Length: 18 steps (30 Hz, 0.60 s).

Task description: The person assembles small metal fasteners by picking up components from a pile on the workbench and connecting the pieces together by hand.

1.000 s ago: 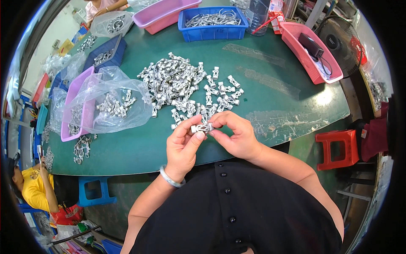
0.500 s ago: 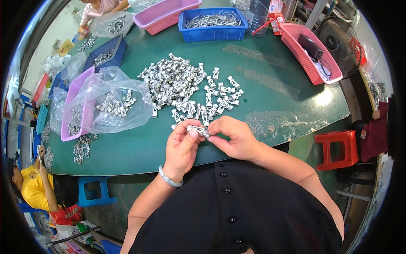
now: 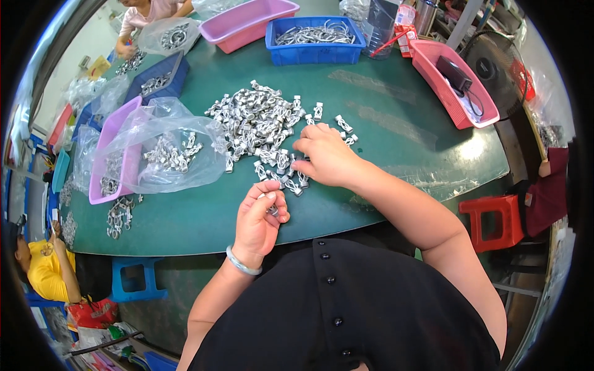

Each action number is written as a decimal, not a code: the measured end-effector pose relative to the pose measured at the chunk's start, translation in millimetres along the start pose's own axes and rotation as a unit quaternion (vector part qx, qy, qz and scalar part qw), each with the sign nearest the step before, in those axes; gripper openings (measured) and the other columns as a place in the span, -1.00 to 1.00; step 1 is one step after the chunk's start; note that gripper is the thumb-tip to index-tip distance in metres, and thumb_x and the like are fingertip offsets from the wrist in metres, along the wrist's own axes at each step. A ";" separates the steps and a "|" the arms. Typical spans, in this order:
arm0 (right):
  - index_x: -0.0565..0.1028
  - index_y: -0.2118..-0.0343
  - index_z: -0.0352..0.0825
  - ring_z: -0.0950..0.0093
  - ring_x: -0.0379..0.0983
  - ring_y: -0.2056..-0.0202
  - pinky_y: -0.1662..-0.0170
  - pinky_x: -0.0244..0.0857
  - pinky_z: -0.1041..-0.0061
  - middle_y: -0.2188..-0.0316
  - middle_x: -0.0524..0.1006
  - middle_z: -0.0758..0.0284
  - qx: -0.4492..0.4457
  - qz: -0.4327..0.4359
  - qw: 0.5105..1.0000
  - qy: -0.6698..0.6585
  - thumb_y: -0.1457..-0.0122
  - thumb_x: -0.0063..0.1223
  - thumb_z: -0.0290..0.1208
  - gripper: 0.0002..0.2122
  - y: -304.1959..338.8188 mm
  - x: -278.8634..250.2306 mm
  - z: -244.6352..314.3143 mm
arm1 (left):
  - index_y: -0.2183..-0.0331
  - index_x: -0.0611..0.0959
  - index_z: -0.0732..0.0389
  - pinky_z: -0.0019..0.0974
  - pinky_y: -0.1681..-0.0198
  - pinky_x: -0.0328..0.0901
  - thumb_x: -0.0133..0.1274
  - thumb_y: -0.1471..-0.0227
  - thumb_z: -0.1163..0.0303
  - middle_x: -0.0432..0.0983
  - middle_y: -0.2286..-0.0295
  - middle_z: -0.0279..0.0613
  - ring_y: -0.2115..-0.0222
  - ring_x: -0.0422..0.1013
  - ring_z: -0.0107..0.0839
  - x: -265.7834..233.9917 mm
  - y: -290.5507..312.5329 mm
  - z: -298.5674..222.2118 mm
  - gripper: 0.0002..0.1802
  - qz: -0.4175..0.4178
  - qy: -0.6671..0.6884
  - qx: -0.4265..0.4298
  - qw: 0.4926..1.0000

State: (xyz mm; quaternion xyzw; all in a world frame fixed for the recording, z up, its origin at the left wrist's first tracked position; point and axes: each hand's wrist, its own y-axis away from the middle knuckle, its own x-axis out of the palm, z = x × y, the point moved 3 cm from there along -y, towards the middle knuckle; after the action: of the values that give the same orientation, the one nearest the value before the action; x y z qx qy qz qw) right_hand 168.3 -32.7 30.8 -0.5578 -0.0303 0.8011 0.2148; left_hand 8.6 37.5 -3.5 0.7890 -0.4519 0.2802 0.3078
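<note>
Green table (image 3: 185, 216) here: one metal piece (image 3: 273, 210) is pinched in the left hand (image 3: 255, 222); fingers of the right hand (image 3: 329, 157) are parted beside loose pieces (image 3: 292, 186); a large heap (image 3: 250, 120) is left.

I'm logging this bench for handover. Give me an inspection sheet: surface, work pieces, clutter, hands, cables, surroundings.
Surface: green tabletop, clear tape strips stuck on, whitish marks toward the right.
Work pieces: silvery metal fittings heaped mid-table, some loose nearby.
Clutter: clear plastic bag partly over purple basket.
Hands: left hand holds one fitting; right hand at the loose fittings, grip unclear.
Cables: black cable in the pink basket at right.
Surroundings: fan, red stool, blue stool, co-worker in yellow.
</note>
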 end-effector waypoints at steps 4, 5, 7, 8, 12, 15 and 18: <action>0.48 0.44 -0.30 0.31 0.23 0.27 0.19 0.09 0.40 0.38 0.35 0.30 0.021 0.025 0.999 0.008 0.16 0.11 -0.37 -0.80 -7.7 9.2 3.2 | 0.33 0.43 0.23 -0.50 0.55 0.15 -0.16 0.02 0.49 0.35 0.55 -0.28 0.60 0.25 -0.55 -3.1 2.3 -2.4 -0.86 -0.010 -0.027 0.005 1.000; 0.47 0.47 -0.31 0.32 0.24 0.28 0.19 0.10 0.39 0.40 0.36 0.31 0.030 0.019 0.999 -0.015 0.17 0.11 -0.39 -0.83 -8.4 9.2 0.8 | 0.34 0.44 0.23 -0.51 0.56 0.15 -0.15 0.02 0.49 0.35 0.56 -0.28 0.60 0.24 -0.57 -3.9 2.8 -2.7 -0.87 -0.019 -0.036 0.003 0.999; 0.44 0.54 -0.33 0.40 0.31 0.36 0.28 0.17 0.42 0.50 0.40 0.33 0.033 0.001 0.998 -0.056 0.18 0.10 -0.47 -0.89 -9.4 10.1 -5.3 | 0.34 0.44 0.23 -0.52 0.57 0.14 -0.13 0.03 0.50 0.35 0.56 -0.29 0.61 0.24 -0.57 -3.1 3.1 -3.1 -0.87 -0.024 -0.047 0.007 0.999; 0.44 0.54 -0.33 0.40 0.31 0.36 0.28 0.17 0.42 0.50 0.40 0.33 0.033 0.002 0.998 -0.055 0.18 0.10 -0.47 -0.89 -7.1 10.8 -8.2 | 0.35 0.44 0.23 -0.54 0.58 0.14 -0.12 0.04 0.51 0.36 0.56 -0.29 0.62 0.24 -0.58 -2.3 3.0 -3.2 -0.88 -0.028 -0.059 0.010 0.998; 0.41 0.50 -0.36 0.71 0.27 0.52 0.47 0.18 0.67 0.57 0.39 0.44 0.148 0.055 0.939 -0.305 0.09 0.04 -0.56 -0.93 -0.4 7.5 -7.0 | 0.33 0.44 0.23 -0.55 0.60 0.13 -0.09 0.05 0.52 0.37 0.56 -0.29 0.63 0.24 -0.60 0.6 2.7 -2.3 -0.86 -0.048 -0.077 0.016 0.996; 0.40 0.46 -0.38 0.74 0.26 0.50 0.43 0.18 0.71 0.56 0.38 0.49 0.204 0.049 0.855 -0.475 0.06 0.04 -0.58 -0.91 10.2 -0.4 2.8 | 0.31 0.43 0.23 -0.55 0.62 0.13 -0.05 0.05 0.51 0.39 0.55 -0.27 0.65 0.23 -0.61 8.9 2.6 -4.1 -0.83 -0.054 -0.106 0.025 0.993; 0.40 0.43 -0.38 0.72 0.29 0.48 0.38 0.20 0.71 0.53 0.40 0.48 0.201 0.018 0.798 -0.569 0.07 0.06 -0.58 -0.88 20.6 -4.3 13.3 | 0.28 0.42 0.27 -0.57 0.62 0.16 -0.01 0.06 0.49 0.41 0.55 -0.27 0.64 0.27 -0.62 15.4 3.0 -4.0 -0.78 -0.023 -0.127 0.031 0.991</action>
State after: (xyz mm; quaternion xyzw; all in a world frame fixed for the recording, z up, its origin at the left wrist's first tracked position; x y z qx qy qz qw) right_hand 151.1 -50.5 33.6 0.0533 0.0245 0.9660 0.2517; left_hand 12.0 30.9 10.8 0.8373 -0.4606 0.1845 0.2298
